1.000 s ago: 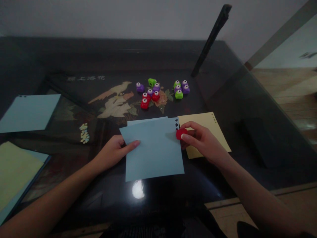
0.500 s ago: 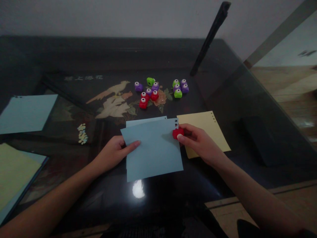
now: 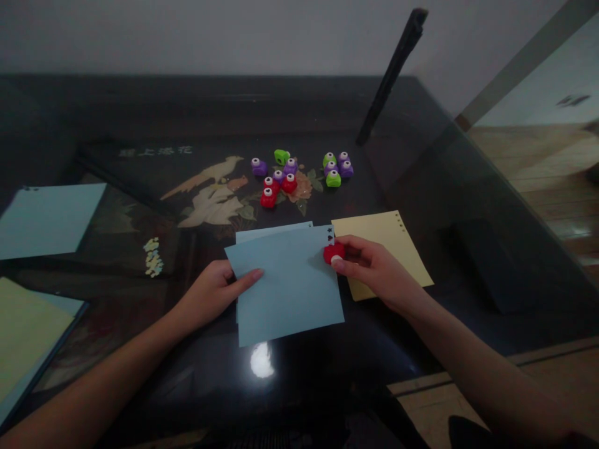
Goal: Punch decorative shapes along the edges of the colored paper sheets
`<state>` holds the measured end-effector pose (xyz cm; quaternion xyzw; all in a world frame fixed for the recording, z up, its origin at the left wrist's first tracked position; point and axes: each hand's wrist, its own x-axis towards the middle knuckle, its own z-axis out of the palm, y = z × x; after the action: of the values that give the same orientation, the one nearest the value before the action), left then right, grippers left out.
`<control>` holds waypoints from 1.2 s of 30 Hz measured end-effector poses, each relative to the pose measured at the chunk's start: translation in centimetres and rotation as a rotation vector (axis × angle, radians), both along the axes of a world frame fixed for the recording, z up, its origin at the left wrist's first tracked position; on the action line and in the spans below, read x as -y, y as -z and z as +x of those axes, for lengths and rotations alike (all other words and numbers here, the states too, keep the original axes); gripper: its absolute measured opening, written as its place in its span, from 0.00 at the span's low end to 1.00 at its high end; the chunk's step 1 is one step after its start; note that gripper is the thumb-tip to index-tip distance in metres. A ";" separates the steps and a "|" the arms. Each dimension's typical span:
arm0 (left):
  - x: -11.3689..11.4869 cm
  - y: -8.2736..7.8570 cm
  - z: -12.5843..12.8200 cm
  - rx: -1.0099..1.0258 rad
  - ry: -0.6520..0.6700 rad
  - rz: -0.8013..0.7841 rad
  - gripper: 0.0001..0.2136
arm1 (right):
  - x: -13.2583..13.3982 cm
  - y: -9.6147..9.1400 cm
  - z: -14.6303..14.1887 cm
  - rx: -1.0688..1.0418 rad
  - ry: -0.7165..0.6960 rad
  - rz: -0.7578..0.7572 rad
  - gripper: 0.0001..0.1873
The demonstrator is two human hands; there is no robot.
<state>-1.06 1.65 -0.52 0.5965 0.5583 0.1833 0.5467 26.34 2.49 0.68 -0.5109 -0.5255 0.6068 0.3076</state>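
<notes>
My left hand pinches the left edge of a light blue sheet of paper, thumb on top and fingers beneath. My right hand grips a small red craft punch, which sits on the sheet's right edge near the upper corner. Just above the punch, small cut-out shapes, among them a star, show along that edge. Another blue sheet lies partly hidden behind the held one. Under my right hand rests a yellow sheet with several punched holes at its upper right corner.
Several red, purple and green punches stand beyond the paper, with a second cluster to their right. Paper cut-outs lie left of my hand. Blue paper and a yellow-topped stack occupy the left. A black post rises behind.
The red punch has shifted slightly down along the sheet's edge, so the shapes above it show more clearly. Both hands keep their hold; the whole view has shifted a little.
</notes>
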 end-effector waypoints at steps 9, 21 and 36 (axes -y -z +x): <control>0.0 -0.1 0.1 -0.028 -0.001 0.026 0.13 | 0.0 -0.2 -0.1 0.056 -0.007 0.042 0.16; 0.1 0.0 0.0 0.006 -0.003 0.010 0.13 | 0.1 -0.3 -0.1 0.057 -0.018 0.075 0.14; 0.0 0.2 0.0 0.004 0.010 0.008 0.13 | 0.0 -0.2 -0.1 0.057 -0.006 0.078 0.14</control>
<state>-1.05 1.70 -0.68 0.6012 0.5533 0.1841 0.5463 26.20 2.47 0.91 -0.5140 -0.5589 0.5720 0.3102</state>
